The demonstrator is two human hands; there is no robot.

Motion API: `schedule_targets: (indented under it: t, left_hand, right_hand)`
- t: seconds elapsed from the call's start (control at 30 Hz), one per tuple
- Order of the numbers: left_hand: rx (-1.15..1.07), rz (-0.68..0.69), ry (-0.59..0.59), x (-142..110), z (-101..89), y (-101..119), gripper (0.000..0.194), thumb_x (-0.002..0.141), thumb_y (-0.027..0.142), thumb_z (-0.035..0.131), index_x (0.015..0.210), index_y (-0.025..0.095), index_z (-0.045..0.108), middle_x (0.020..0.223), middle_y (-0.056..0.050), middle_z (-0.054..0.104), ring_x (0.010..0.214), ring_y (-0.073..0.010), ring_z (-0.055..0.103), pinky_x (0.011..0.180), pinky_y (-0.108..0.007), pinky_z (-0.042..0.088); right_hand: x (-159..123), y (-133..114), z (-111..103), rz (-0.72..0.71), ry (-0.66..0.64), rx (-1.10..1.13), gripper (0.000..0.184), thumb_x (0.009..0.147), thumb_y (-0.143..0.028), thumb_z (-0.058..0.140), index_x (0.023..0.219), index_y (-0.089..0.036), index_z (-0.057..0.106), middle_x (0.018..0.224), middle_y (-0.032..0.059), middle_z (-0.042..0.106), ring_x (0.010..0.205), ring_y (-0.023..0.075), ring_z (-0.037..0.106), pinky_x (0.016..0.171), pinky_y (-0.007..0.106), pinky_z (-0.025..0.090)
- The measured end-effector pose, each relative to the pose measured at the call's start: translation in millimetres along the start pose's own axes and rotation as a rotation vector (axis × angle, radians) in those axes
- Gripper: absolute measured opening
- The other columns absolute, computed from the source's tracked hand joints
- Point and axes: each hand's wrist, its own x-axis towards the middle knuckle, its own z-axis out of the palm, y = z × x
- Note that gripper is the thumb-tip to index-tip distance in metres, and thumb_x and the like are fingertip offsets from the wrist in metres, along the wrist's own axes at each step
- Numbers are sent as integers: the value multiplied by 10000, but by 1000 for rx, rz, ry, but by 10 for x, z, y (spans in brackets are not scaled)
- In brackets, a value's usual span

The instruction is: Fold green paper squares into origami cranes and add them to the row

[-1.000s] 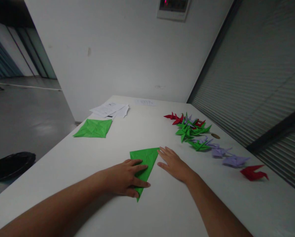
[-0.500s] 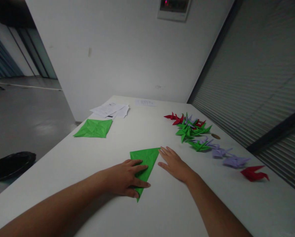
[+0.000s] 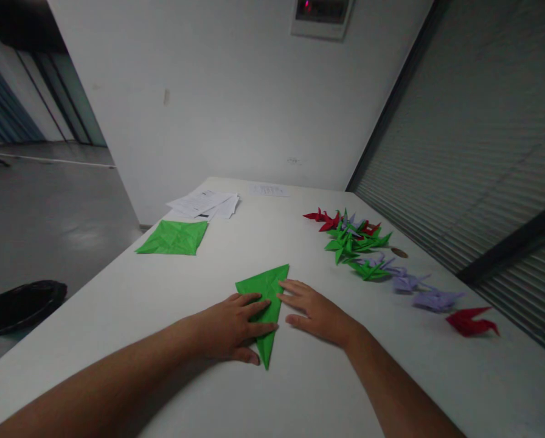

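Note:
A green paper folded into a triangle (image 3: 267,291) lies on the white table (image 3: 254,395) in front of me. My left hand (image 3: 229,327) rests flat on its left half, fingers stretched out over the paper. My right hand (image 3: 315,311) lies flat against the triangle's right edge, fingertips touching the paper, fingers spread. Neither hand grips anything.
A second creased green sheet (image 3: 174,237) lies at the far left of the table, with white printed papers (image 3: 205,204) behind it. A row of folded paper cranes in red, green and lilac (image 3: 368,249) runs along the right side. A black bin (image 3: 19,304) stands on the floor at left.
The green triangle has turned a little clockwise under my hands, its near tip swinging to the right. My right hand has slid left and closer to the paper's edge.

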Motion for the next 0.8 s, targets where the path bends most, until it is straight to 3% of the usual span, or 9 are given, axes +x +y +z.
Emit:
schedule_targets:
  t: [0.17,0.3,0.4,0.53,0.67,0.8]
  left_hand:
    - [-53,-42,50,33,-67,-48,701,931,662,586,1493,247,532,1502,-198,542,1343,-402,542,1093,-537,468]
    - [-47,-325,213,14,-88,-177,460,980,397,606,1399,208,599,1412,-183,618,1278,-352,593,1073,-524,497]
    - [-111,-534,300,-18,-48,-297,405,950,277,604,1339,165,621,1302,-180,686,1198,-326,636,1049,-502,515]
    - [-252,-703,332,-33,-1,-397,363,918,235,584,1269,160,633,1138,-143,744,1027,-274,701,912,-424,564]
    - [-473,-759,364,-19,-6,-417,337,916,266,551,1240,187,600,998,-73,753,787,-193,697,733,-328,552]
    - [-641,-797,395,-12,-12,-427,309,909,317,539,1200,219,569,980,-46,761,826,-198,694,752,-325,535]
  right_hand:
    - [22,-39,23,-15,-54,30,579,972,-551,632,1463,-245,602,1617,157,447,1517,340,371,1247,553,283]
    - [27,-18,31,-22,-66,12,587,982,-559,611,1469,-230,595,1625,164,431,1525,332,355,1250,543,278]
    - [25,-9,32,-19,-77,-4,610,982,-576,600,1477,-220,585,1633,172,417,1531,333,344,1253,547,266]
    - [24,-23,26,-4,-84,6,625,980,-593,593,1476,-212,586,1634,177,412,1535,333,336,1251,542,270]
    - [19,-31,21,-2,-71,34,630,974,-595,601,1478,-216,584,1637,175,408,1534,340,332,1248,548,273]
    - [5,-13,34,-6,-53,55,661,970,-607,600,1507,-225,550,1645,170,396,1533,349,331,1242,554,286]
